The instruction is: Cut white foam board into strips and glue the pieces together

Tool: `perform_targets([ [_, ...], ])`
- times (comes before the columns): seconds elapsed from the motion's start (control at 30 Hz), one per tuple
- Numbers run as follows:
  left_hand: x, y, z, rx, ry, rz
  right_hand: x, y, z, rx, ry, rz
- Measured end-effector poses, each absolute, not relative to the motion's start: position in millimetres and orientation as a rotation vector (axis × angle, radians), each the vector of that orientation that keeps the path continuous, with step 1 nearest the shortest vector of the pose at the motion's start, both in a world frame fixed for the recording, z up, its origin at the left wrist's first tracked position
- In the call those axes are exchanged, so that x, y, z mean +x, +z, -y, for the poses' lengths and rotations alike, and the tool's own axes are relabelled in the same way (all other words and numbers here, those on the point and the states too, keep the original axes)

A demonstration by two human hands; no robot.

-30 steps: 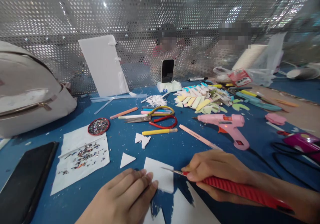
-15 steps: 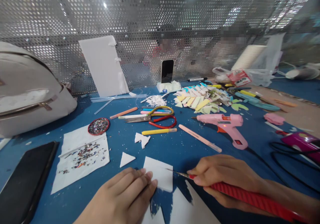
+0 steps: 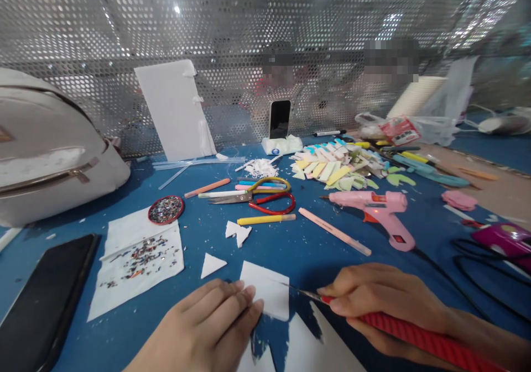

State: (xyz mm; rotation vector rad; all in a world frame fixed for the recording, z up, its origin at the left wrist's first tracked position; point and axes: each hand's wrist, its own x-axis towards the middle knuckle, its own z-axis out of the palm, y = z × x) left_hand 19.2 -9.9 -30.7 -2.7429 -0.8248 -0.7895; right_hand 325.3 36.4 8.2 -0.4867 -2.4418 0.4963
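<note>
My right hand (image 3: 381, 300) is closed around a red-handled craft knife (image 3: 398, 330). Its thin blade points left and reaches over the right edge of a small white board piece (image 3: 269, 300), where a fine line shows. My left hand (image 3: 211, 317) lies with its fingers flat on the left edge of that piece, pressing it to the table. Just beyond it sits a white triangle (image 3: 213, 265), with a notched white scrap (image 3: 238, 232) farther off. Close to me, a larger jagged white sheet (image 3: 313, 341) lies partly out of view.
Scissors (image 3: 232, 198), several markers (image 3: 265, 219) and a pink glue gun (image 3: 385, 206) with a cord lie beyond my hands. At left are a black phone (image 3: 45, 294), a paper with glittery bits (image 3: 112, 245) and a bag (image 3: 53, 151). Colourful strips (image 3: 336, 164) form a pile at the back.
The right hand and knife have shifted slightly right and toward me, drawing the blade back along the white piece. My left hand stays on the piece. The whole view has moved a little.
</note>
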Motion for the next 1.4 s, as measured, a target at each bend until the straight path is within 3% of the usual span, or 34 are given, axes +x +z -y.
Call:
perform_targets([
  [0.3, 14.0, -30.0, 11.3, -2.784, -0.719, 0.825, 331.2, 2.5, -34.3, -0.531, 0.425, 2.405],
  [0.77, 1.3, -6.8, 0.9, -2.883, -0.402, 0.674, 317.3, 35.7, -44.7, -0.42, 0.474, 2.426],
  [0.97, 3.4, -4.9, 1.6, -2.935, -0.351, 0.71, 308.6, 49.2, -51.7, -0.501, 0.275, 2.33],
  [1.17, 12.7, 12.4, 4.5, -2.995, -0.596, 1.272, 289.5, 36.9, -56.4, -0.63, 0.443, 2.484],
  [1.4, 36.6, 30.5, -5.2, -2.88, -0.444, 1.939, 261.8, 19.4, -55.4, -0.877, 0.573, 2.514],
])
